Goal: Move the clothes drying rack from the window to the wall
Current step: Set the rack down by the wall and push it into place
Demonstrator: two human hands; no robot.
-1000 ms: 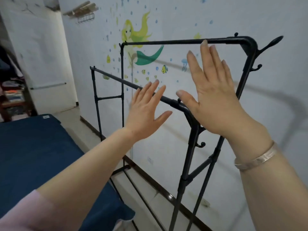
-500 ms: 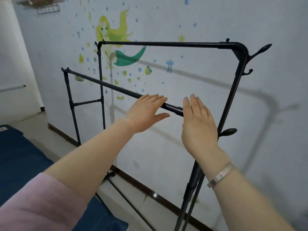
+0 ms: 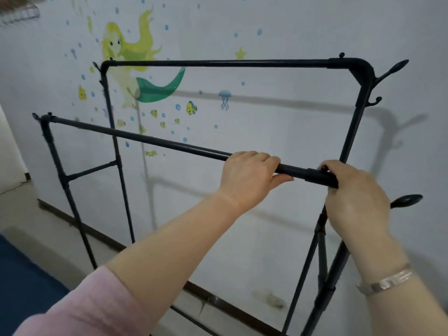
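The black metal clothes drying rack [image 3: 218, 63] stands close along a white wall [image 3: 278, 132] with mermaid stickers. It has a high rear bar and a lower front bar [image 3: 155, 141] that runs from far left toward me. My left hand [image 3: 247, 177] is wrapped over the front bar near its right end. My right hand [image 3: 354, 197] grips the same bar at its right corner joint, a silver bracelet on the wrist. The rack's feet are out of view.
A dark blue bed [image 3: 21, 282] lies at the lower left, close to the rack's left legs. Black hooks [image 3: 406, 200] stick out from the rack's right posts. A brown skirting board [image 3: 101, 234] runs along the wall's foot above pale floor tiles.
Both hands were raised and open in front of the rack; they came down and closed on the lower front bar. My view turned right and nearer to the wall.
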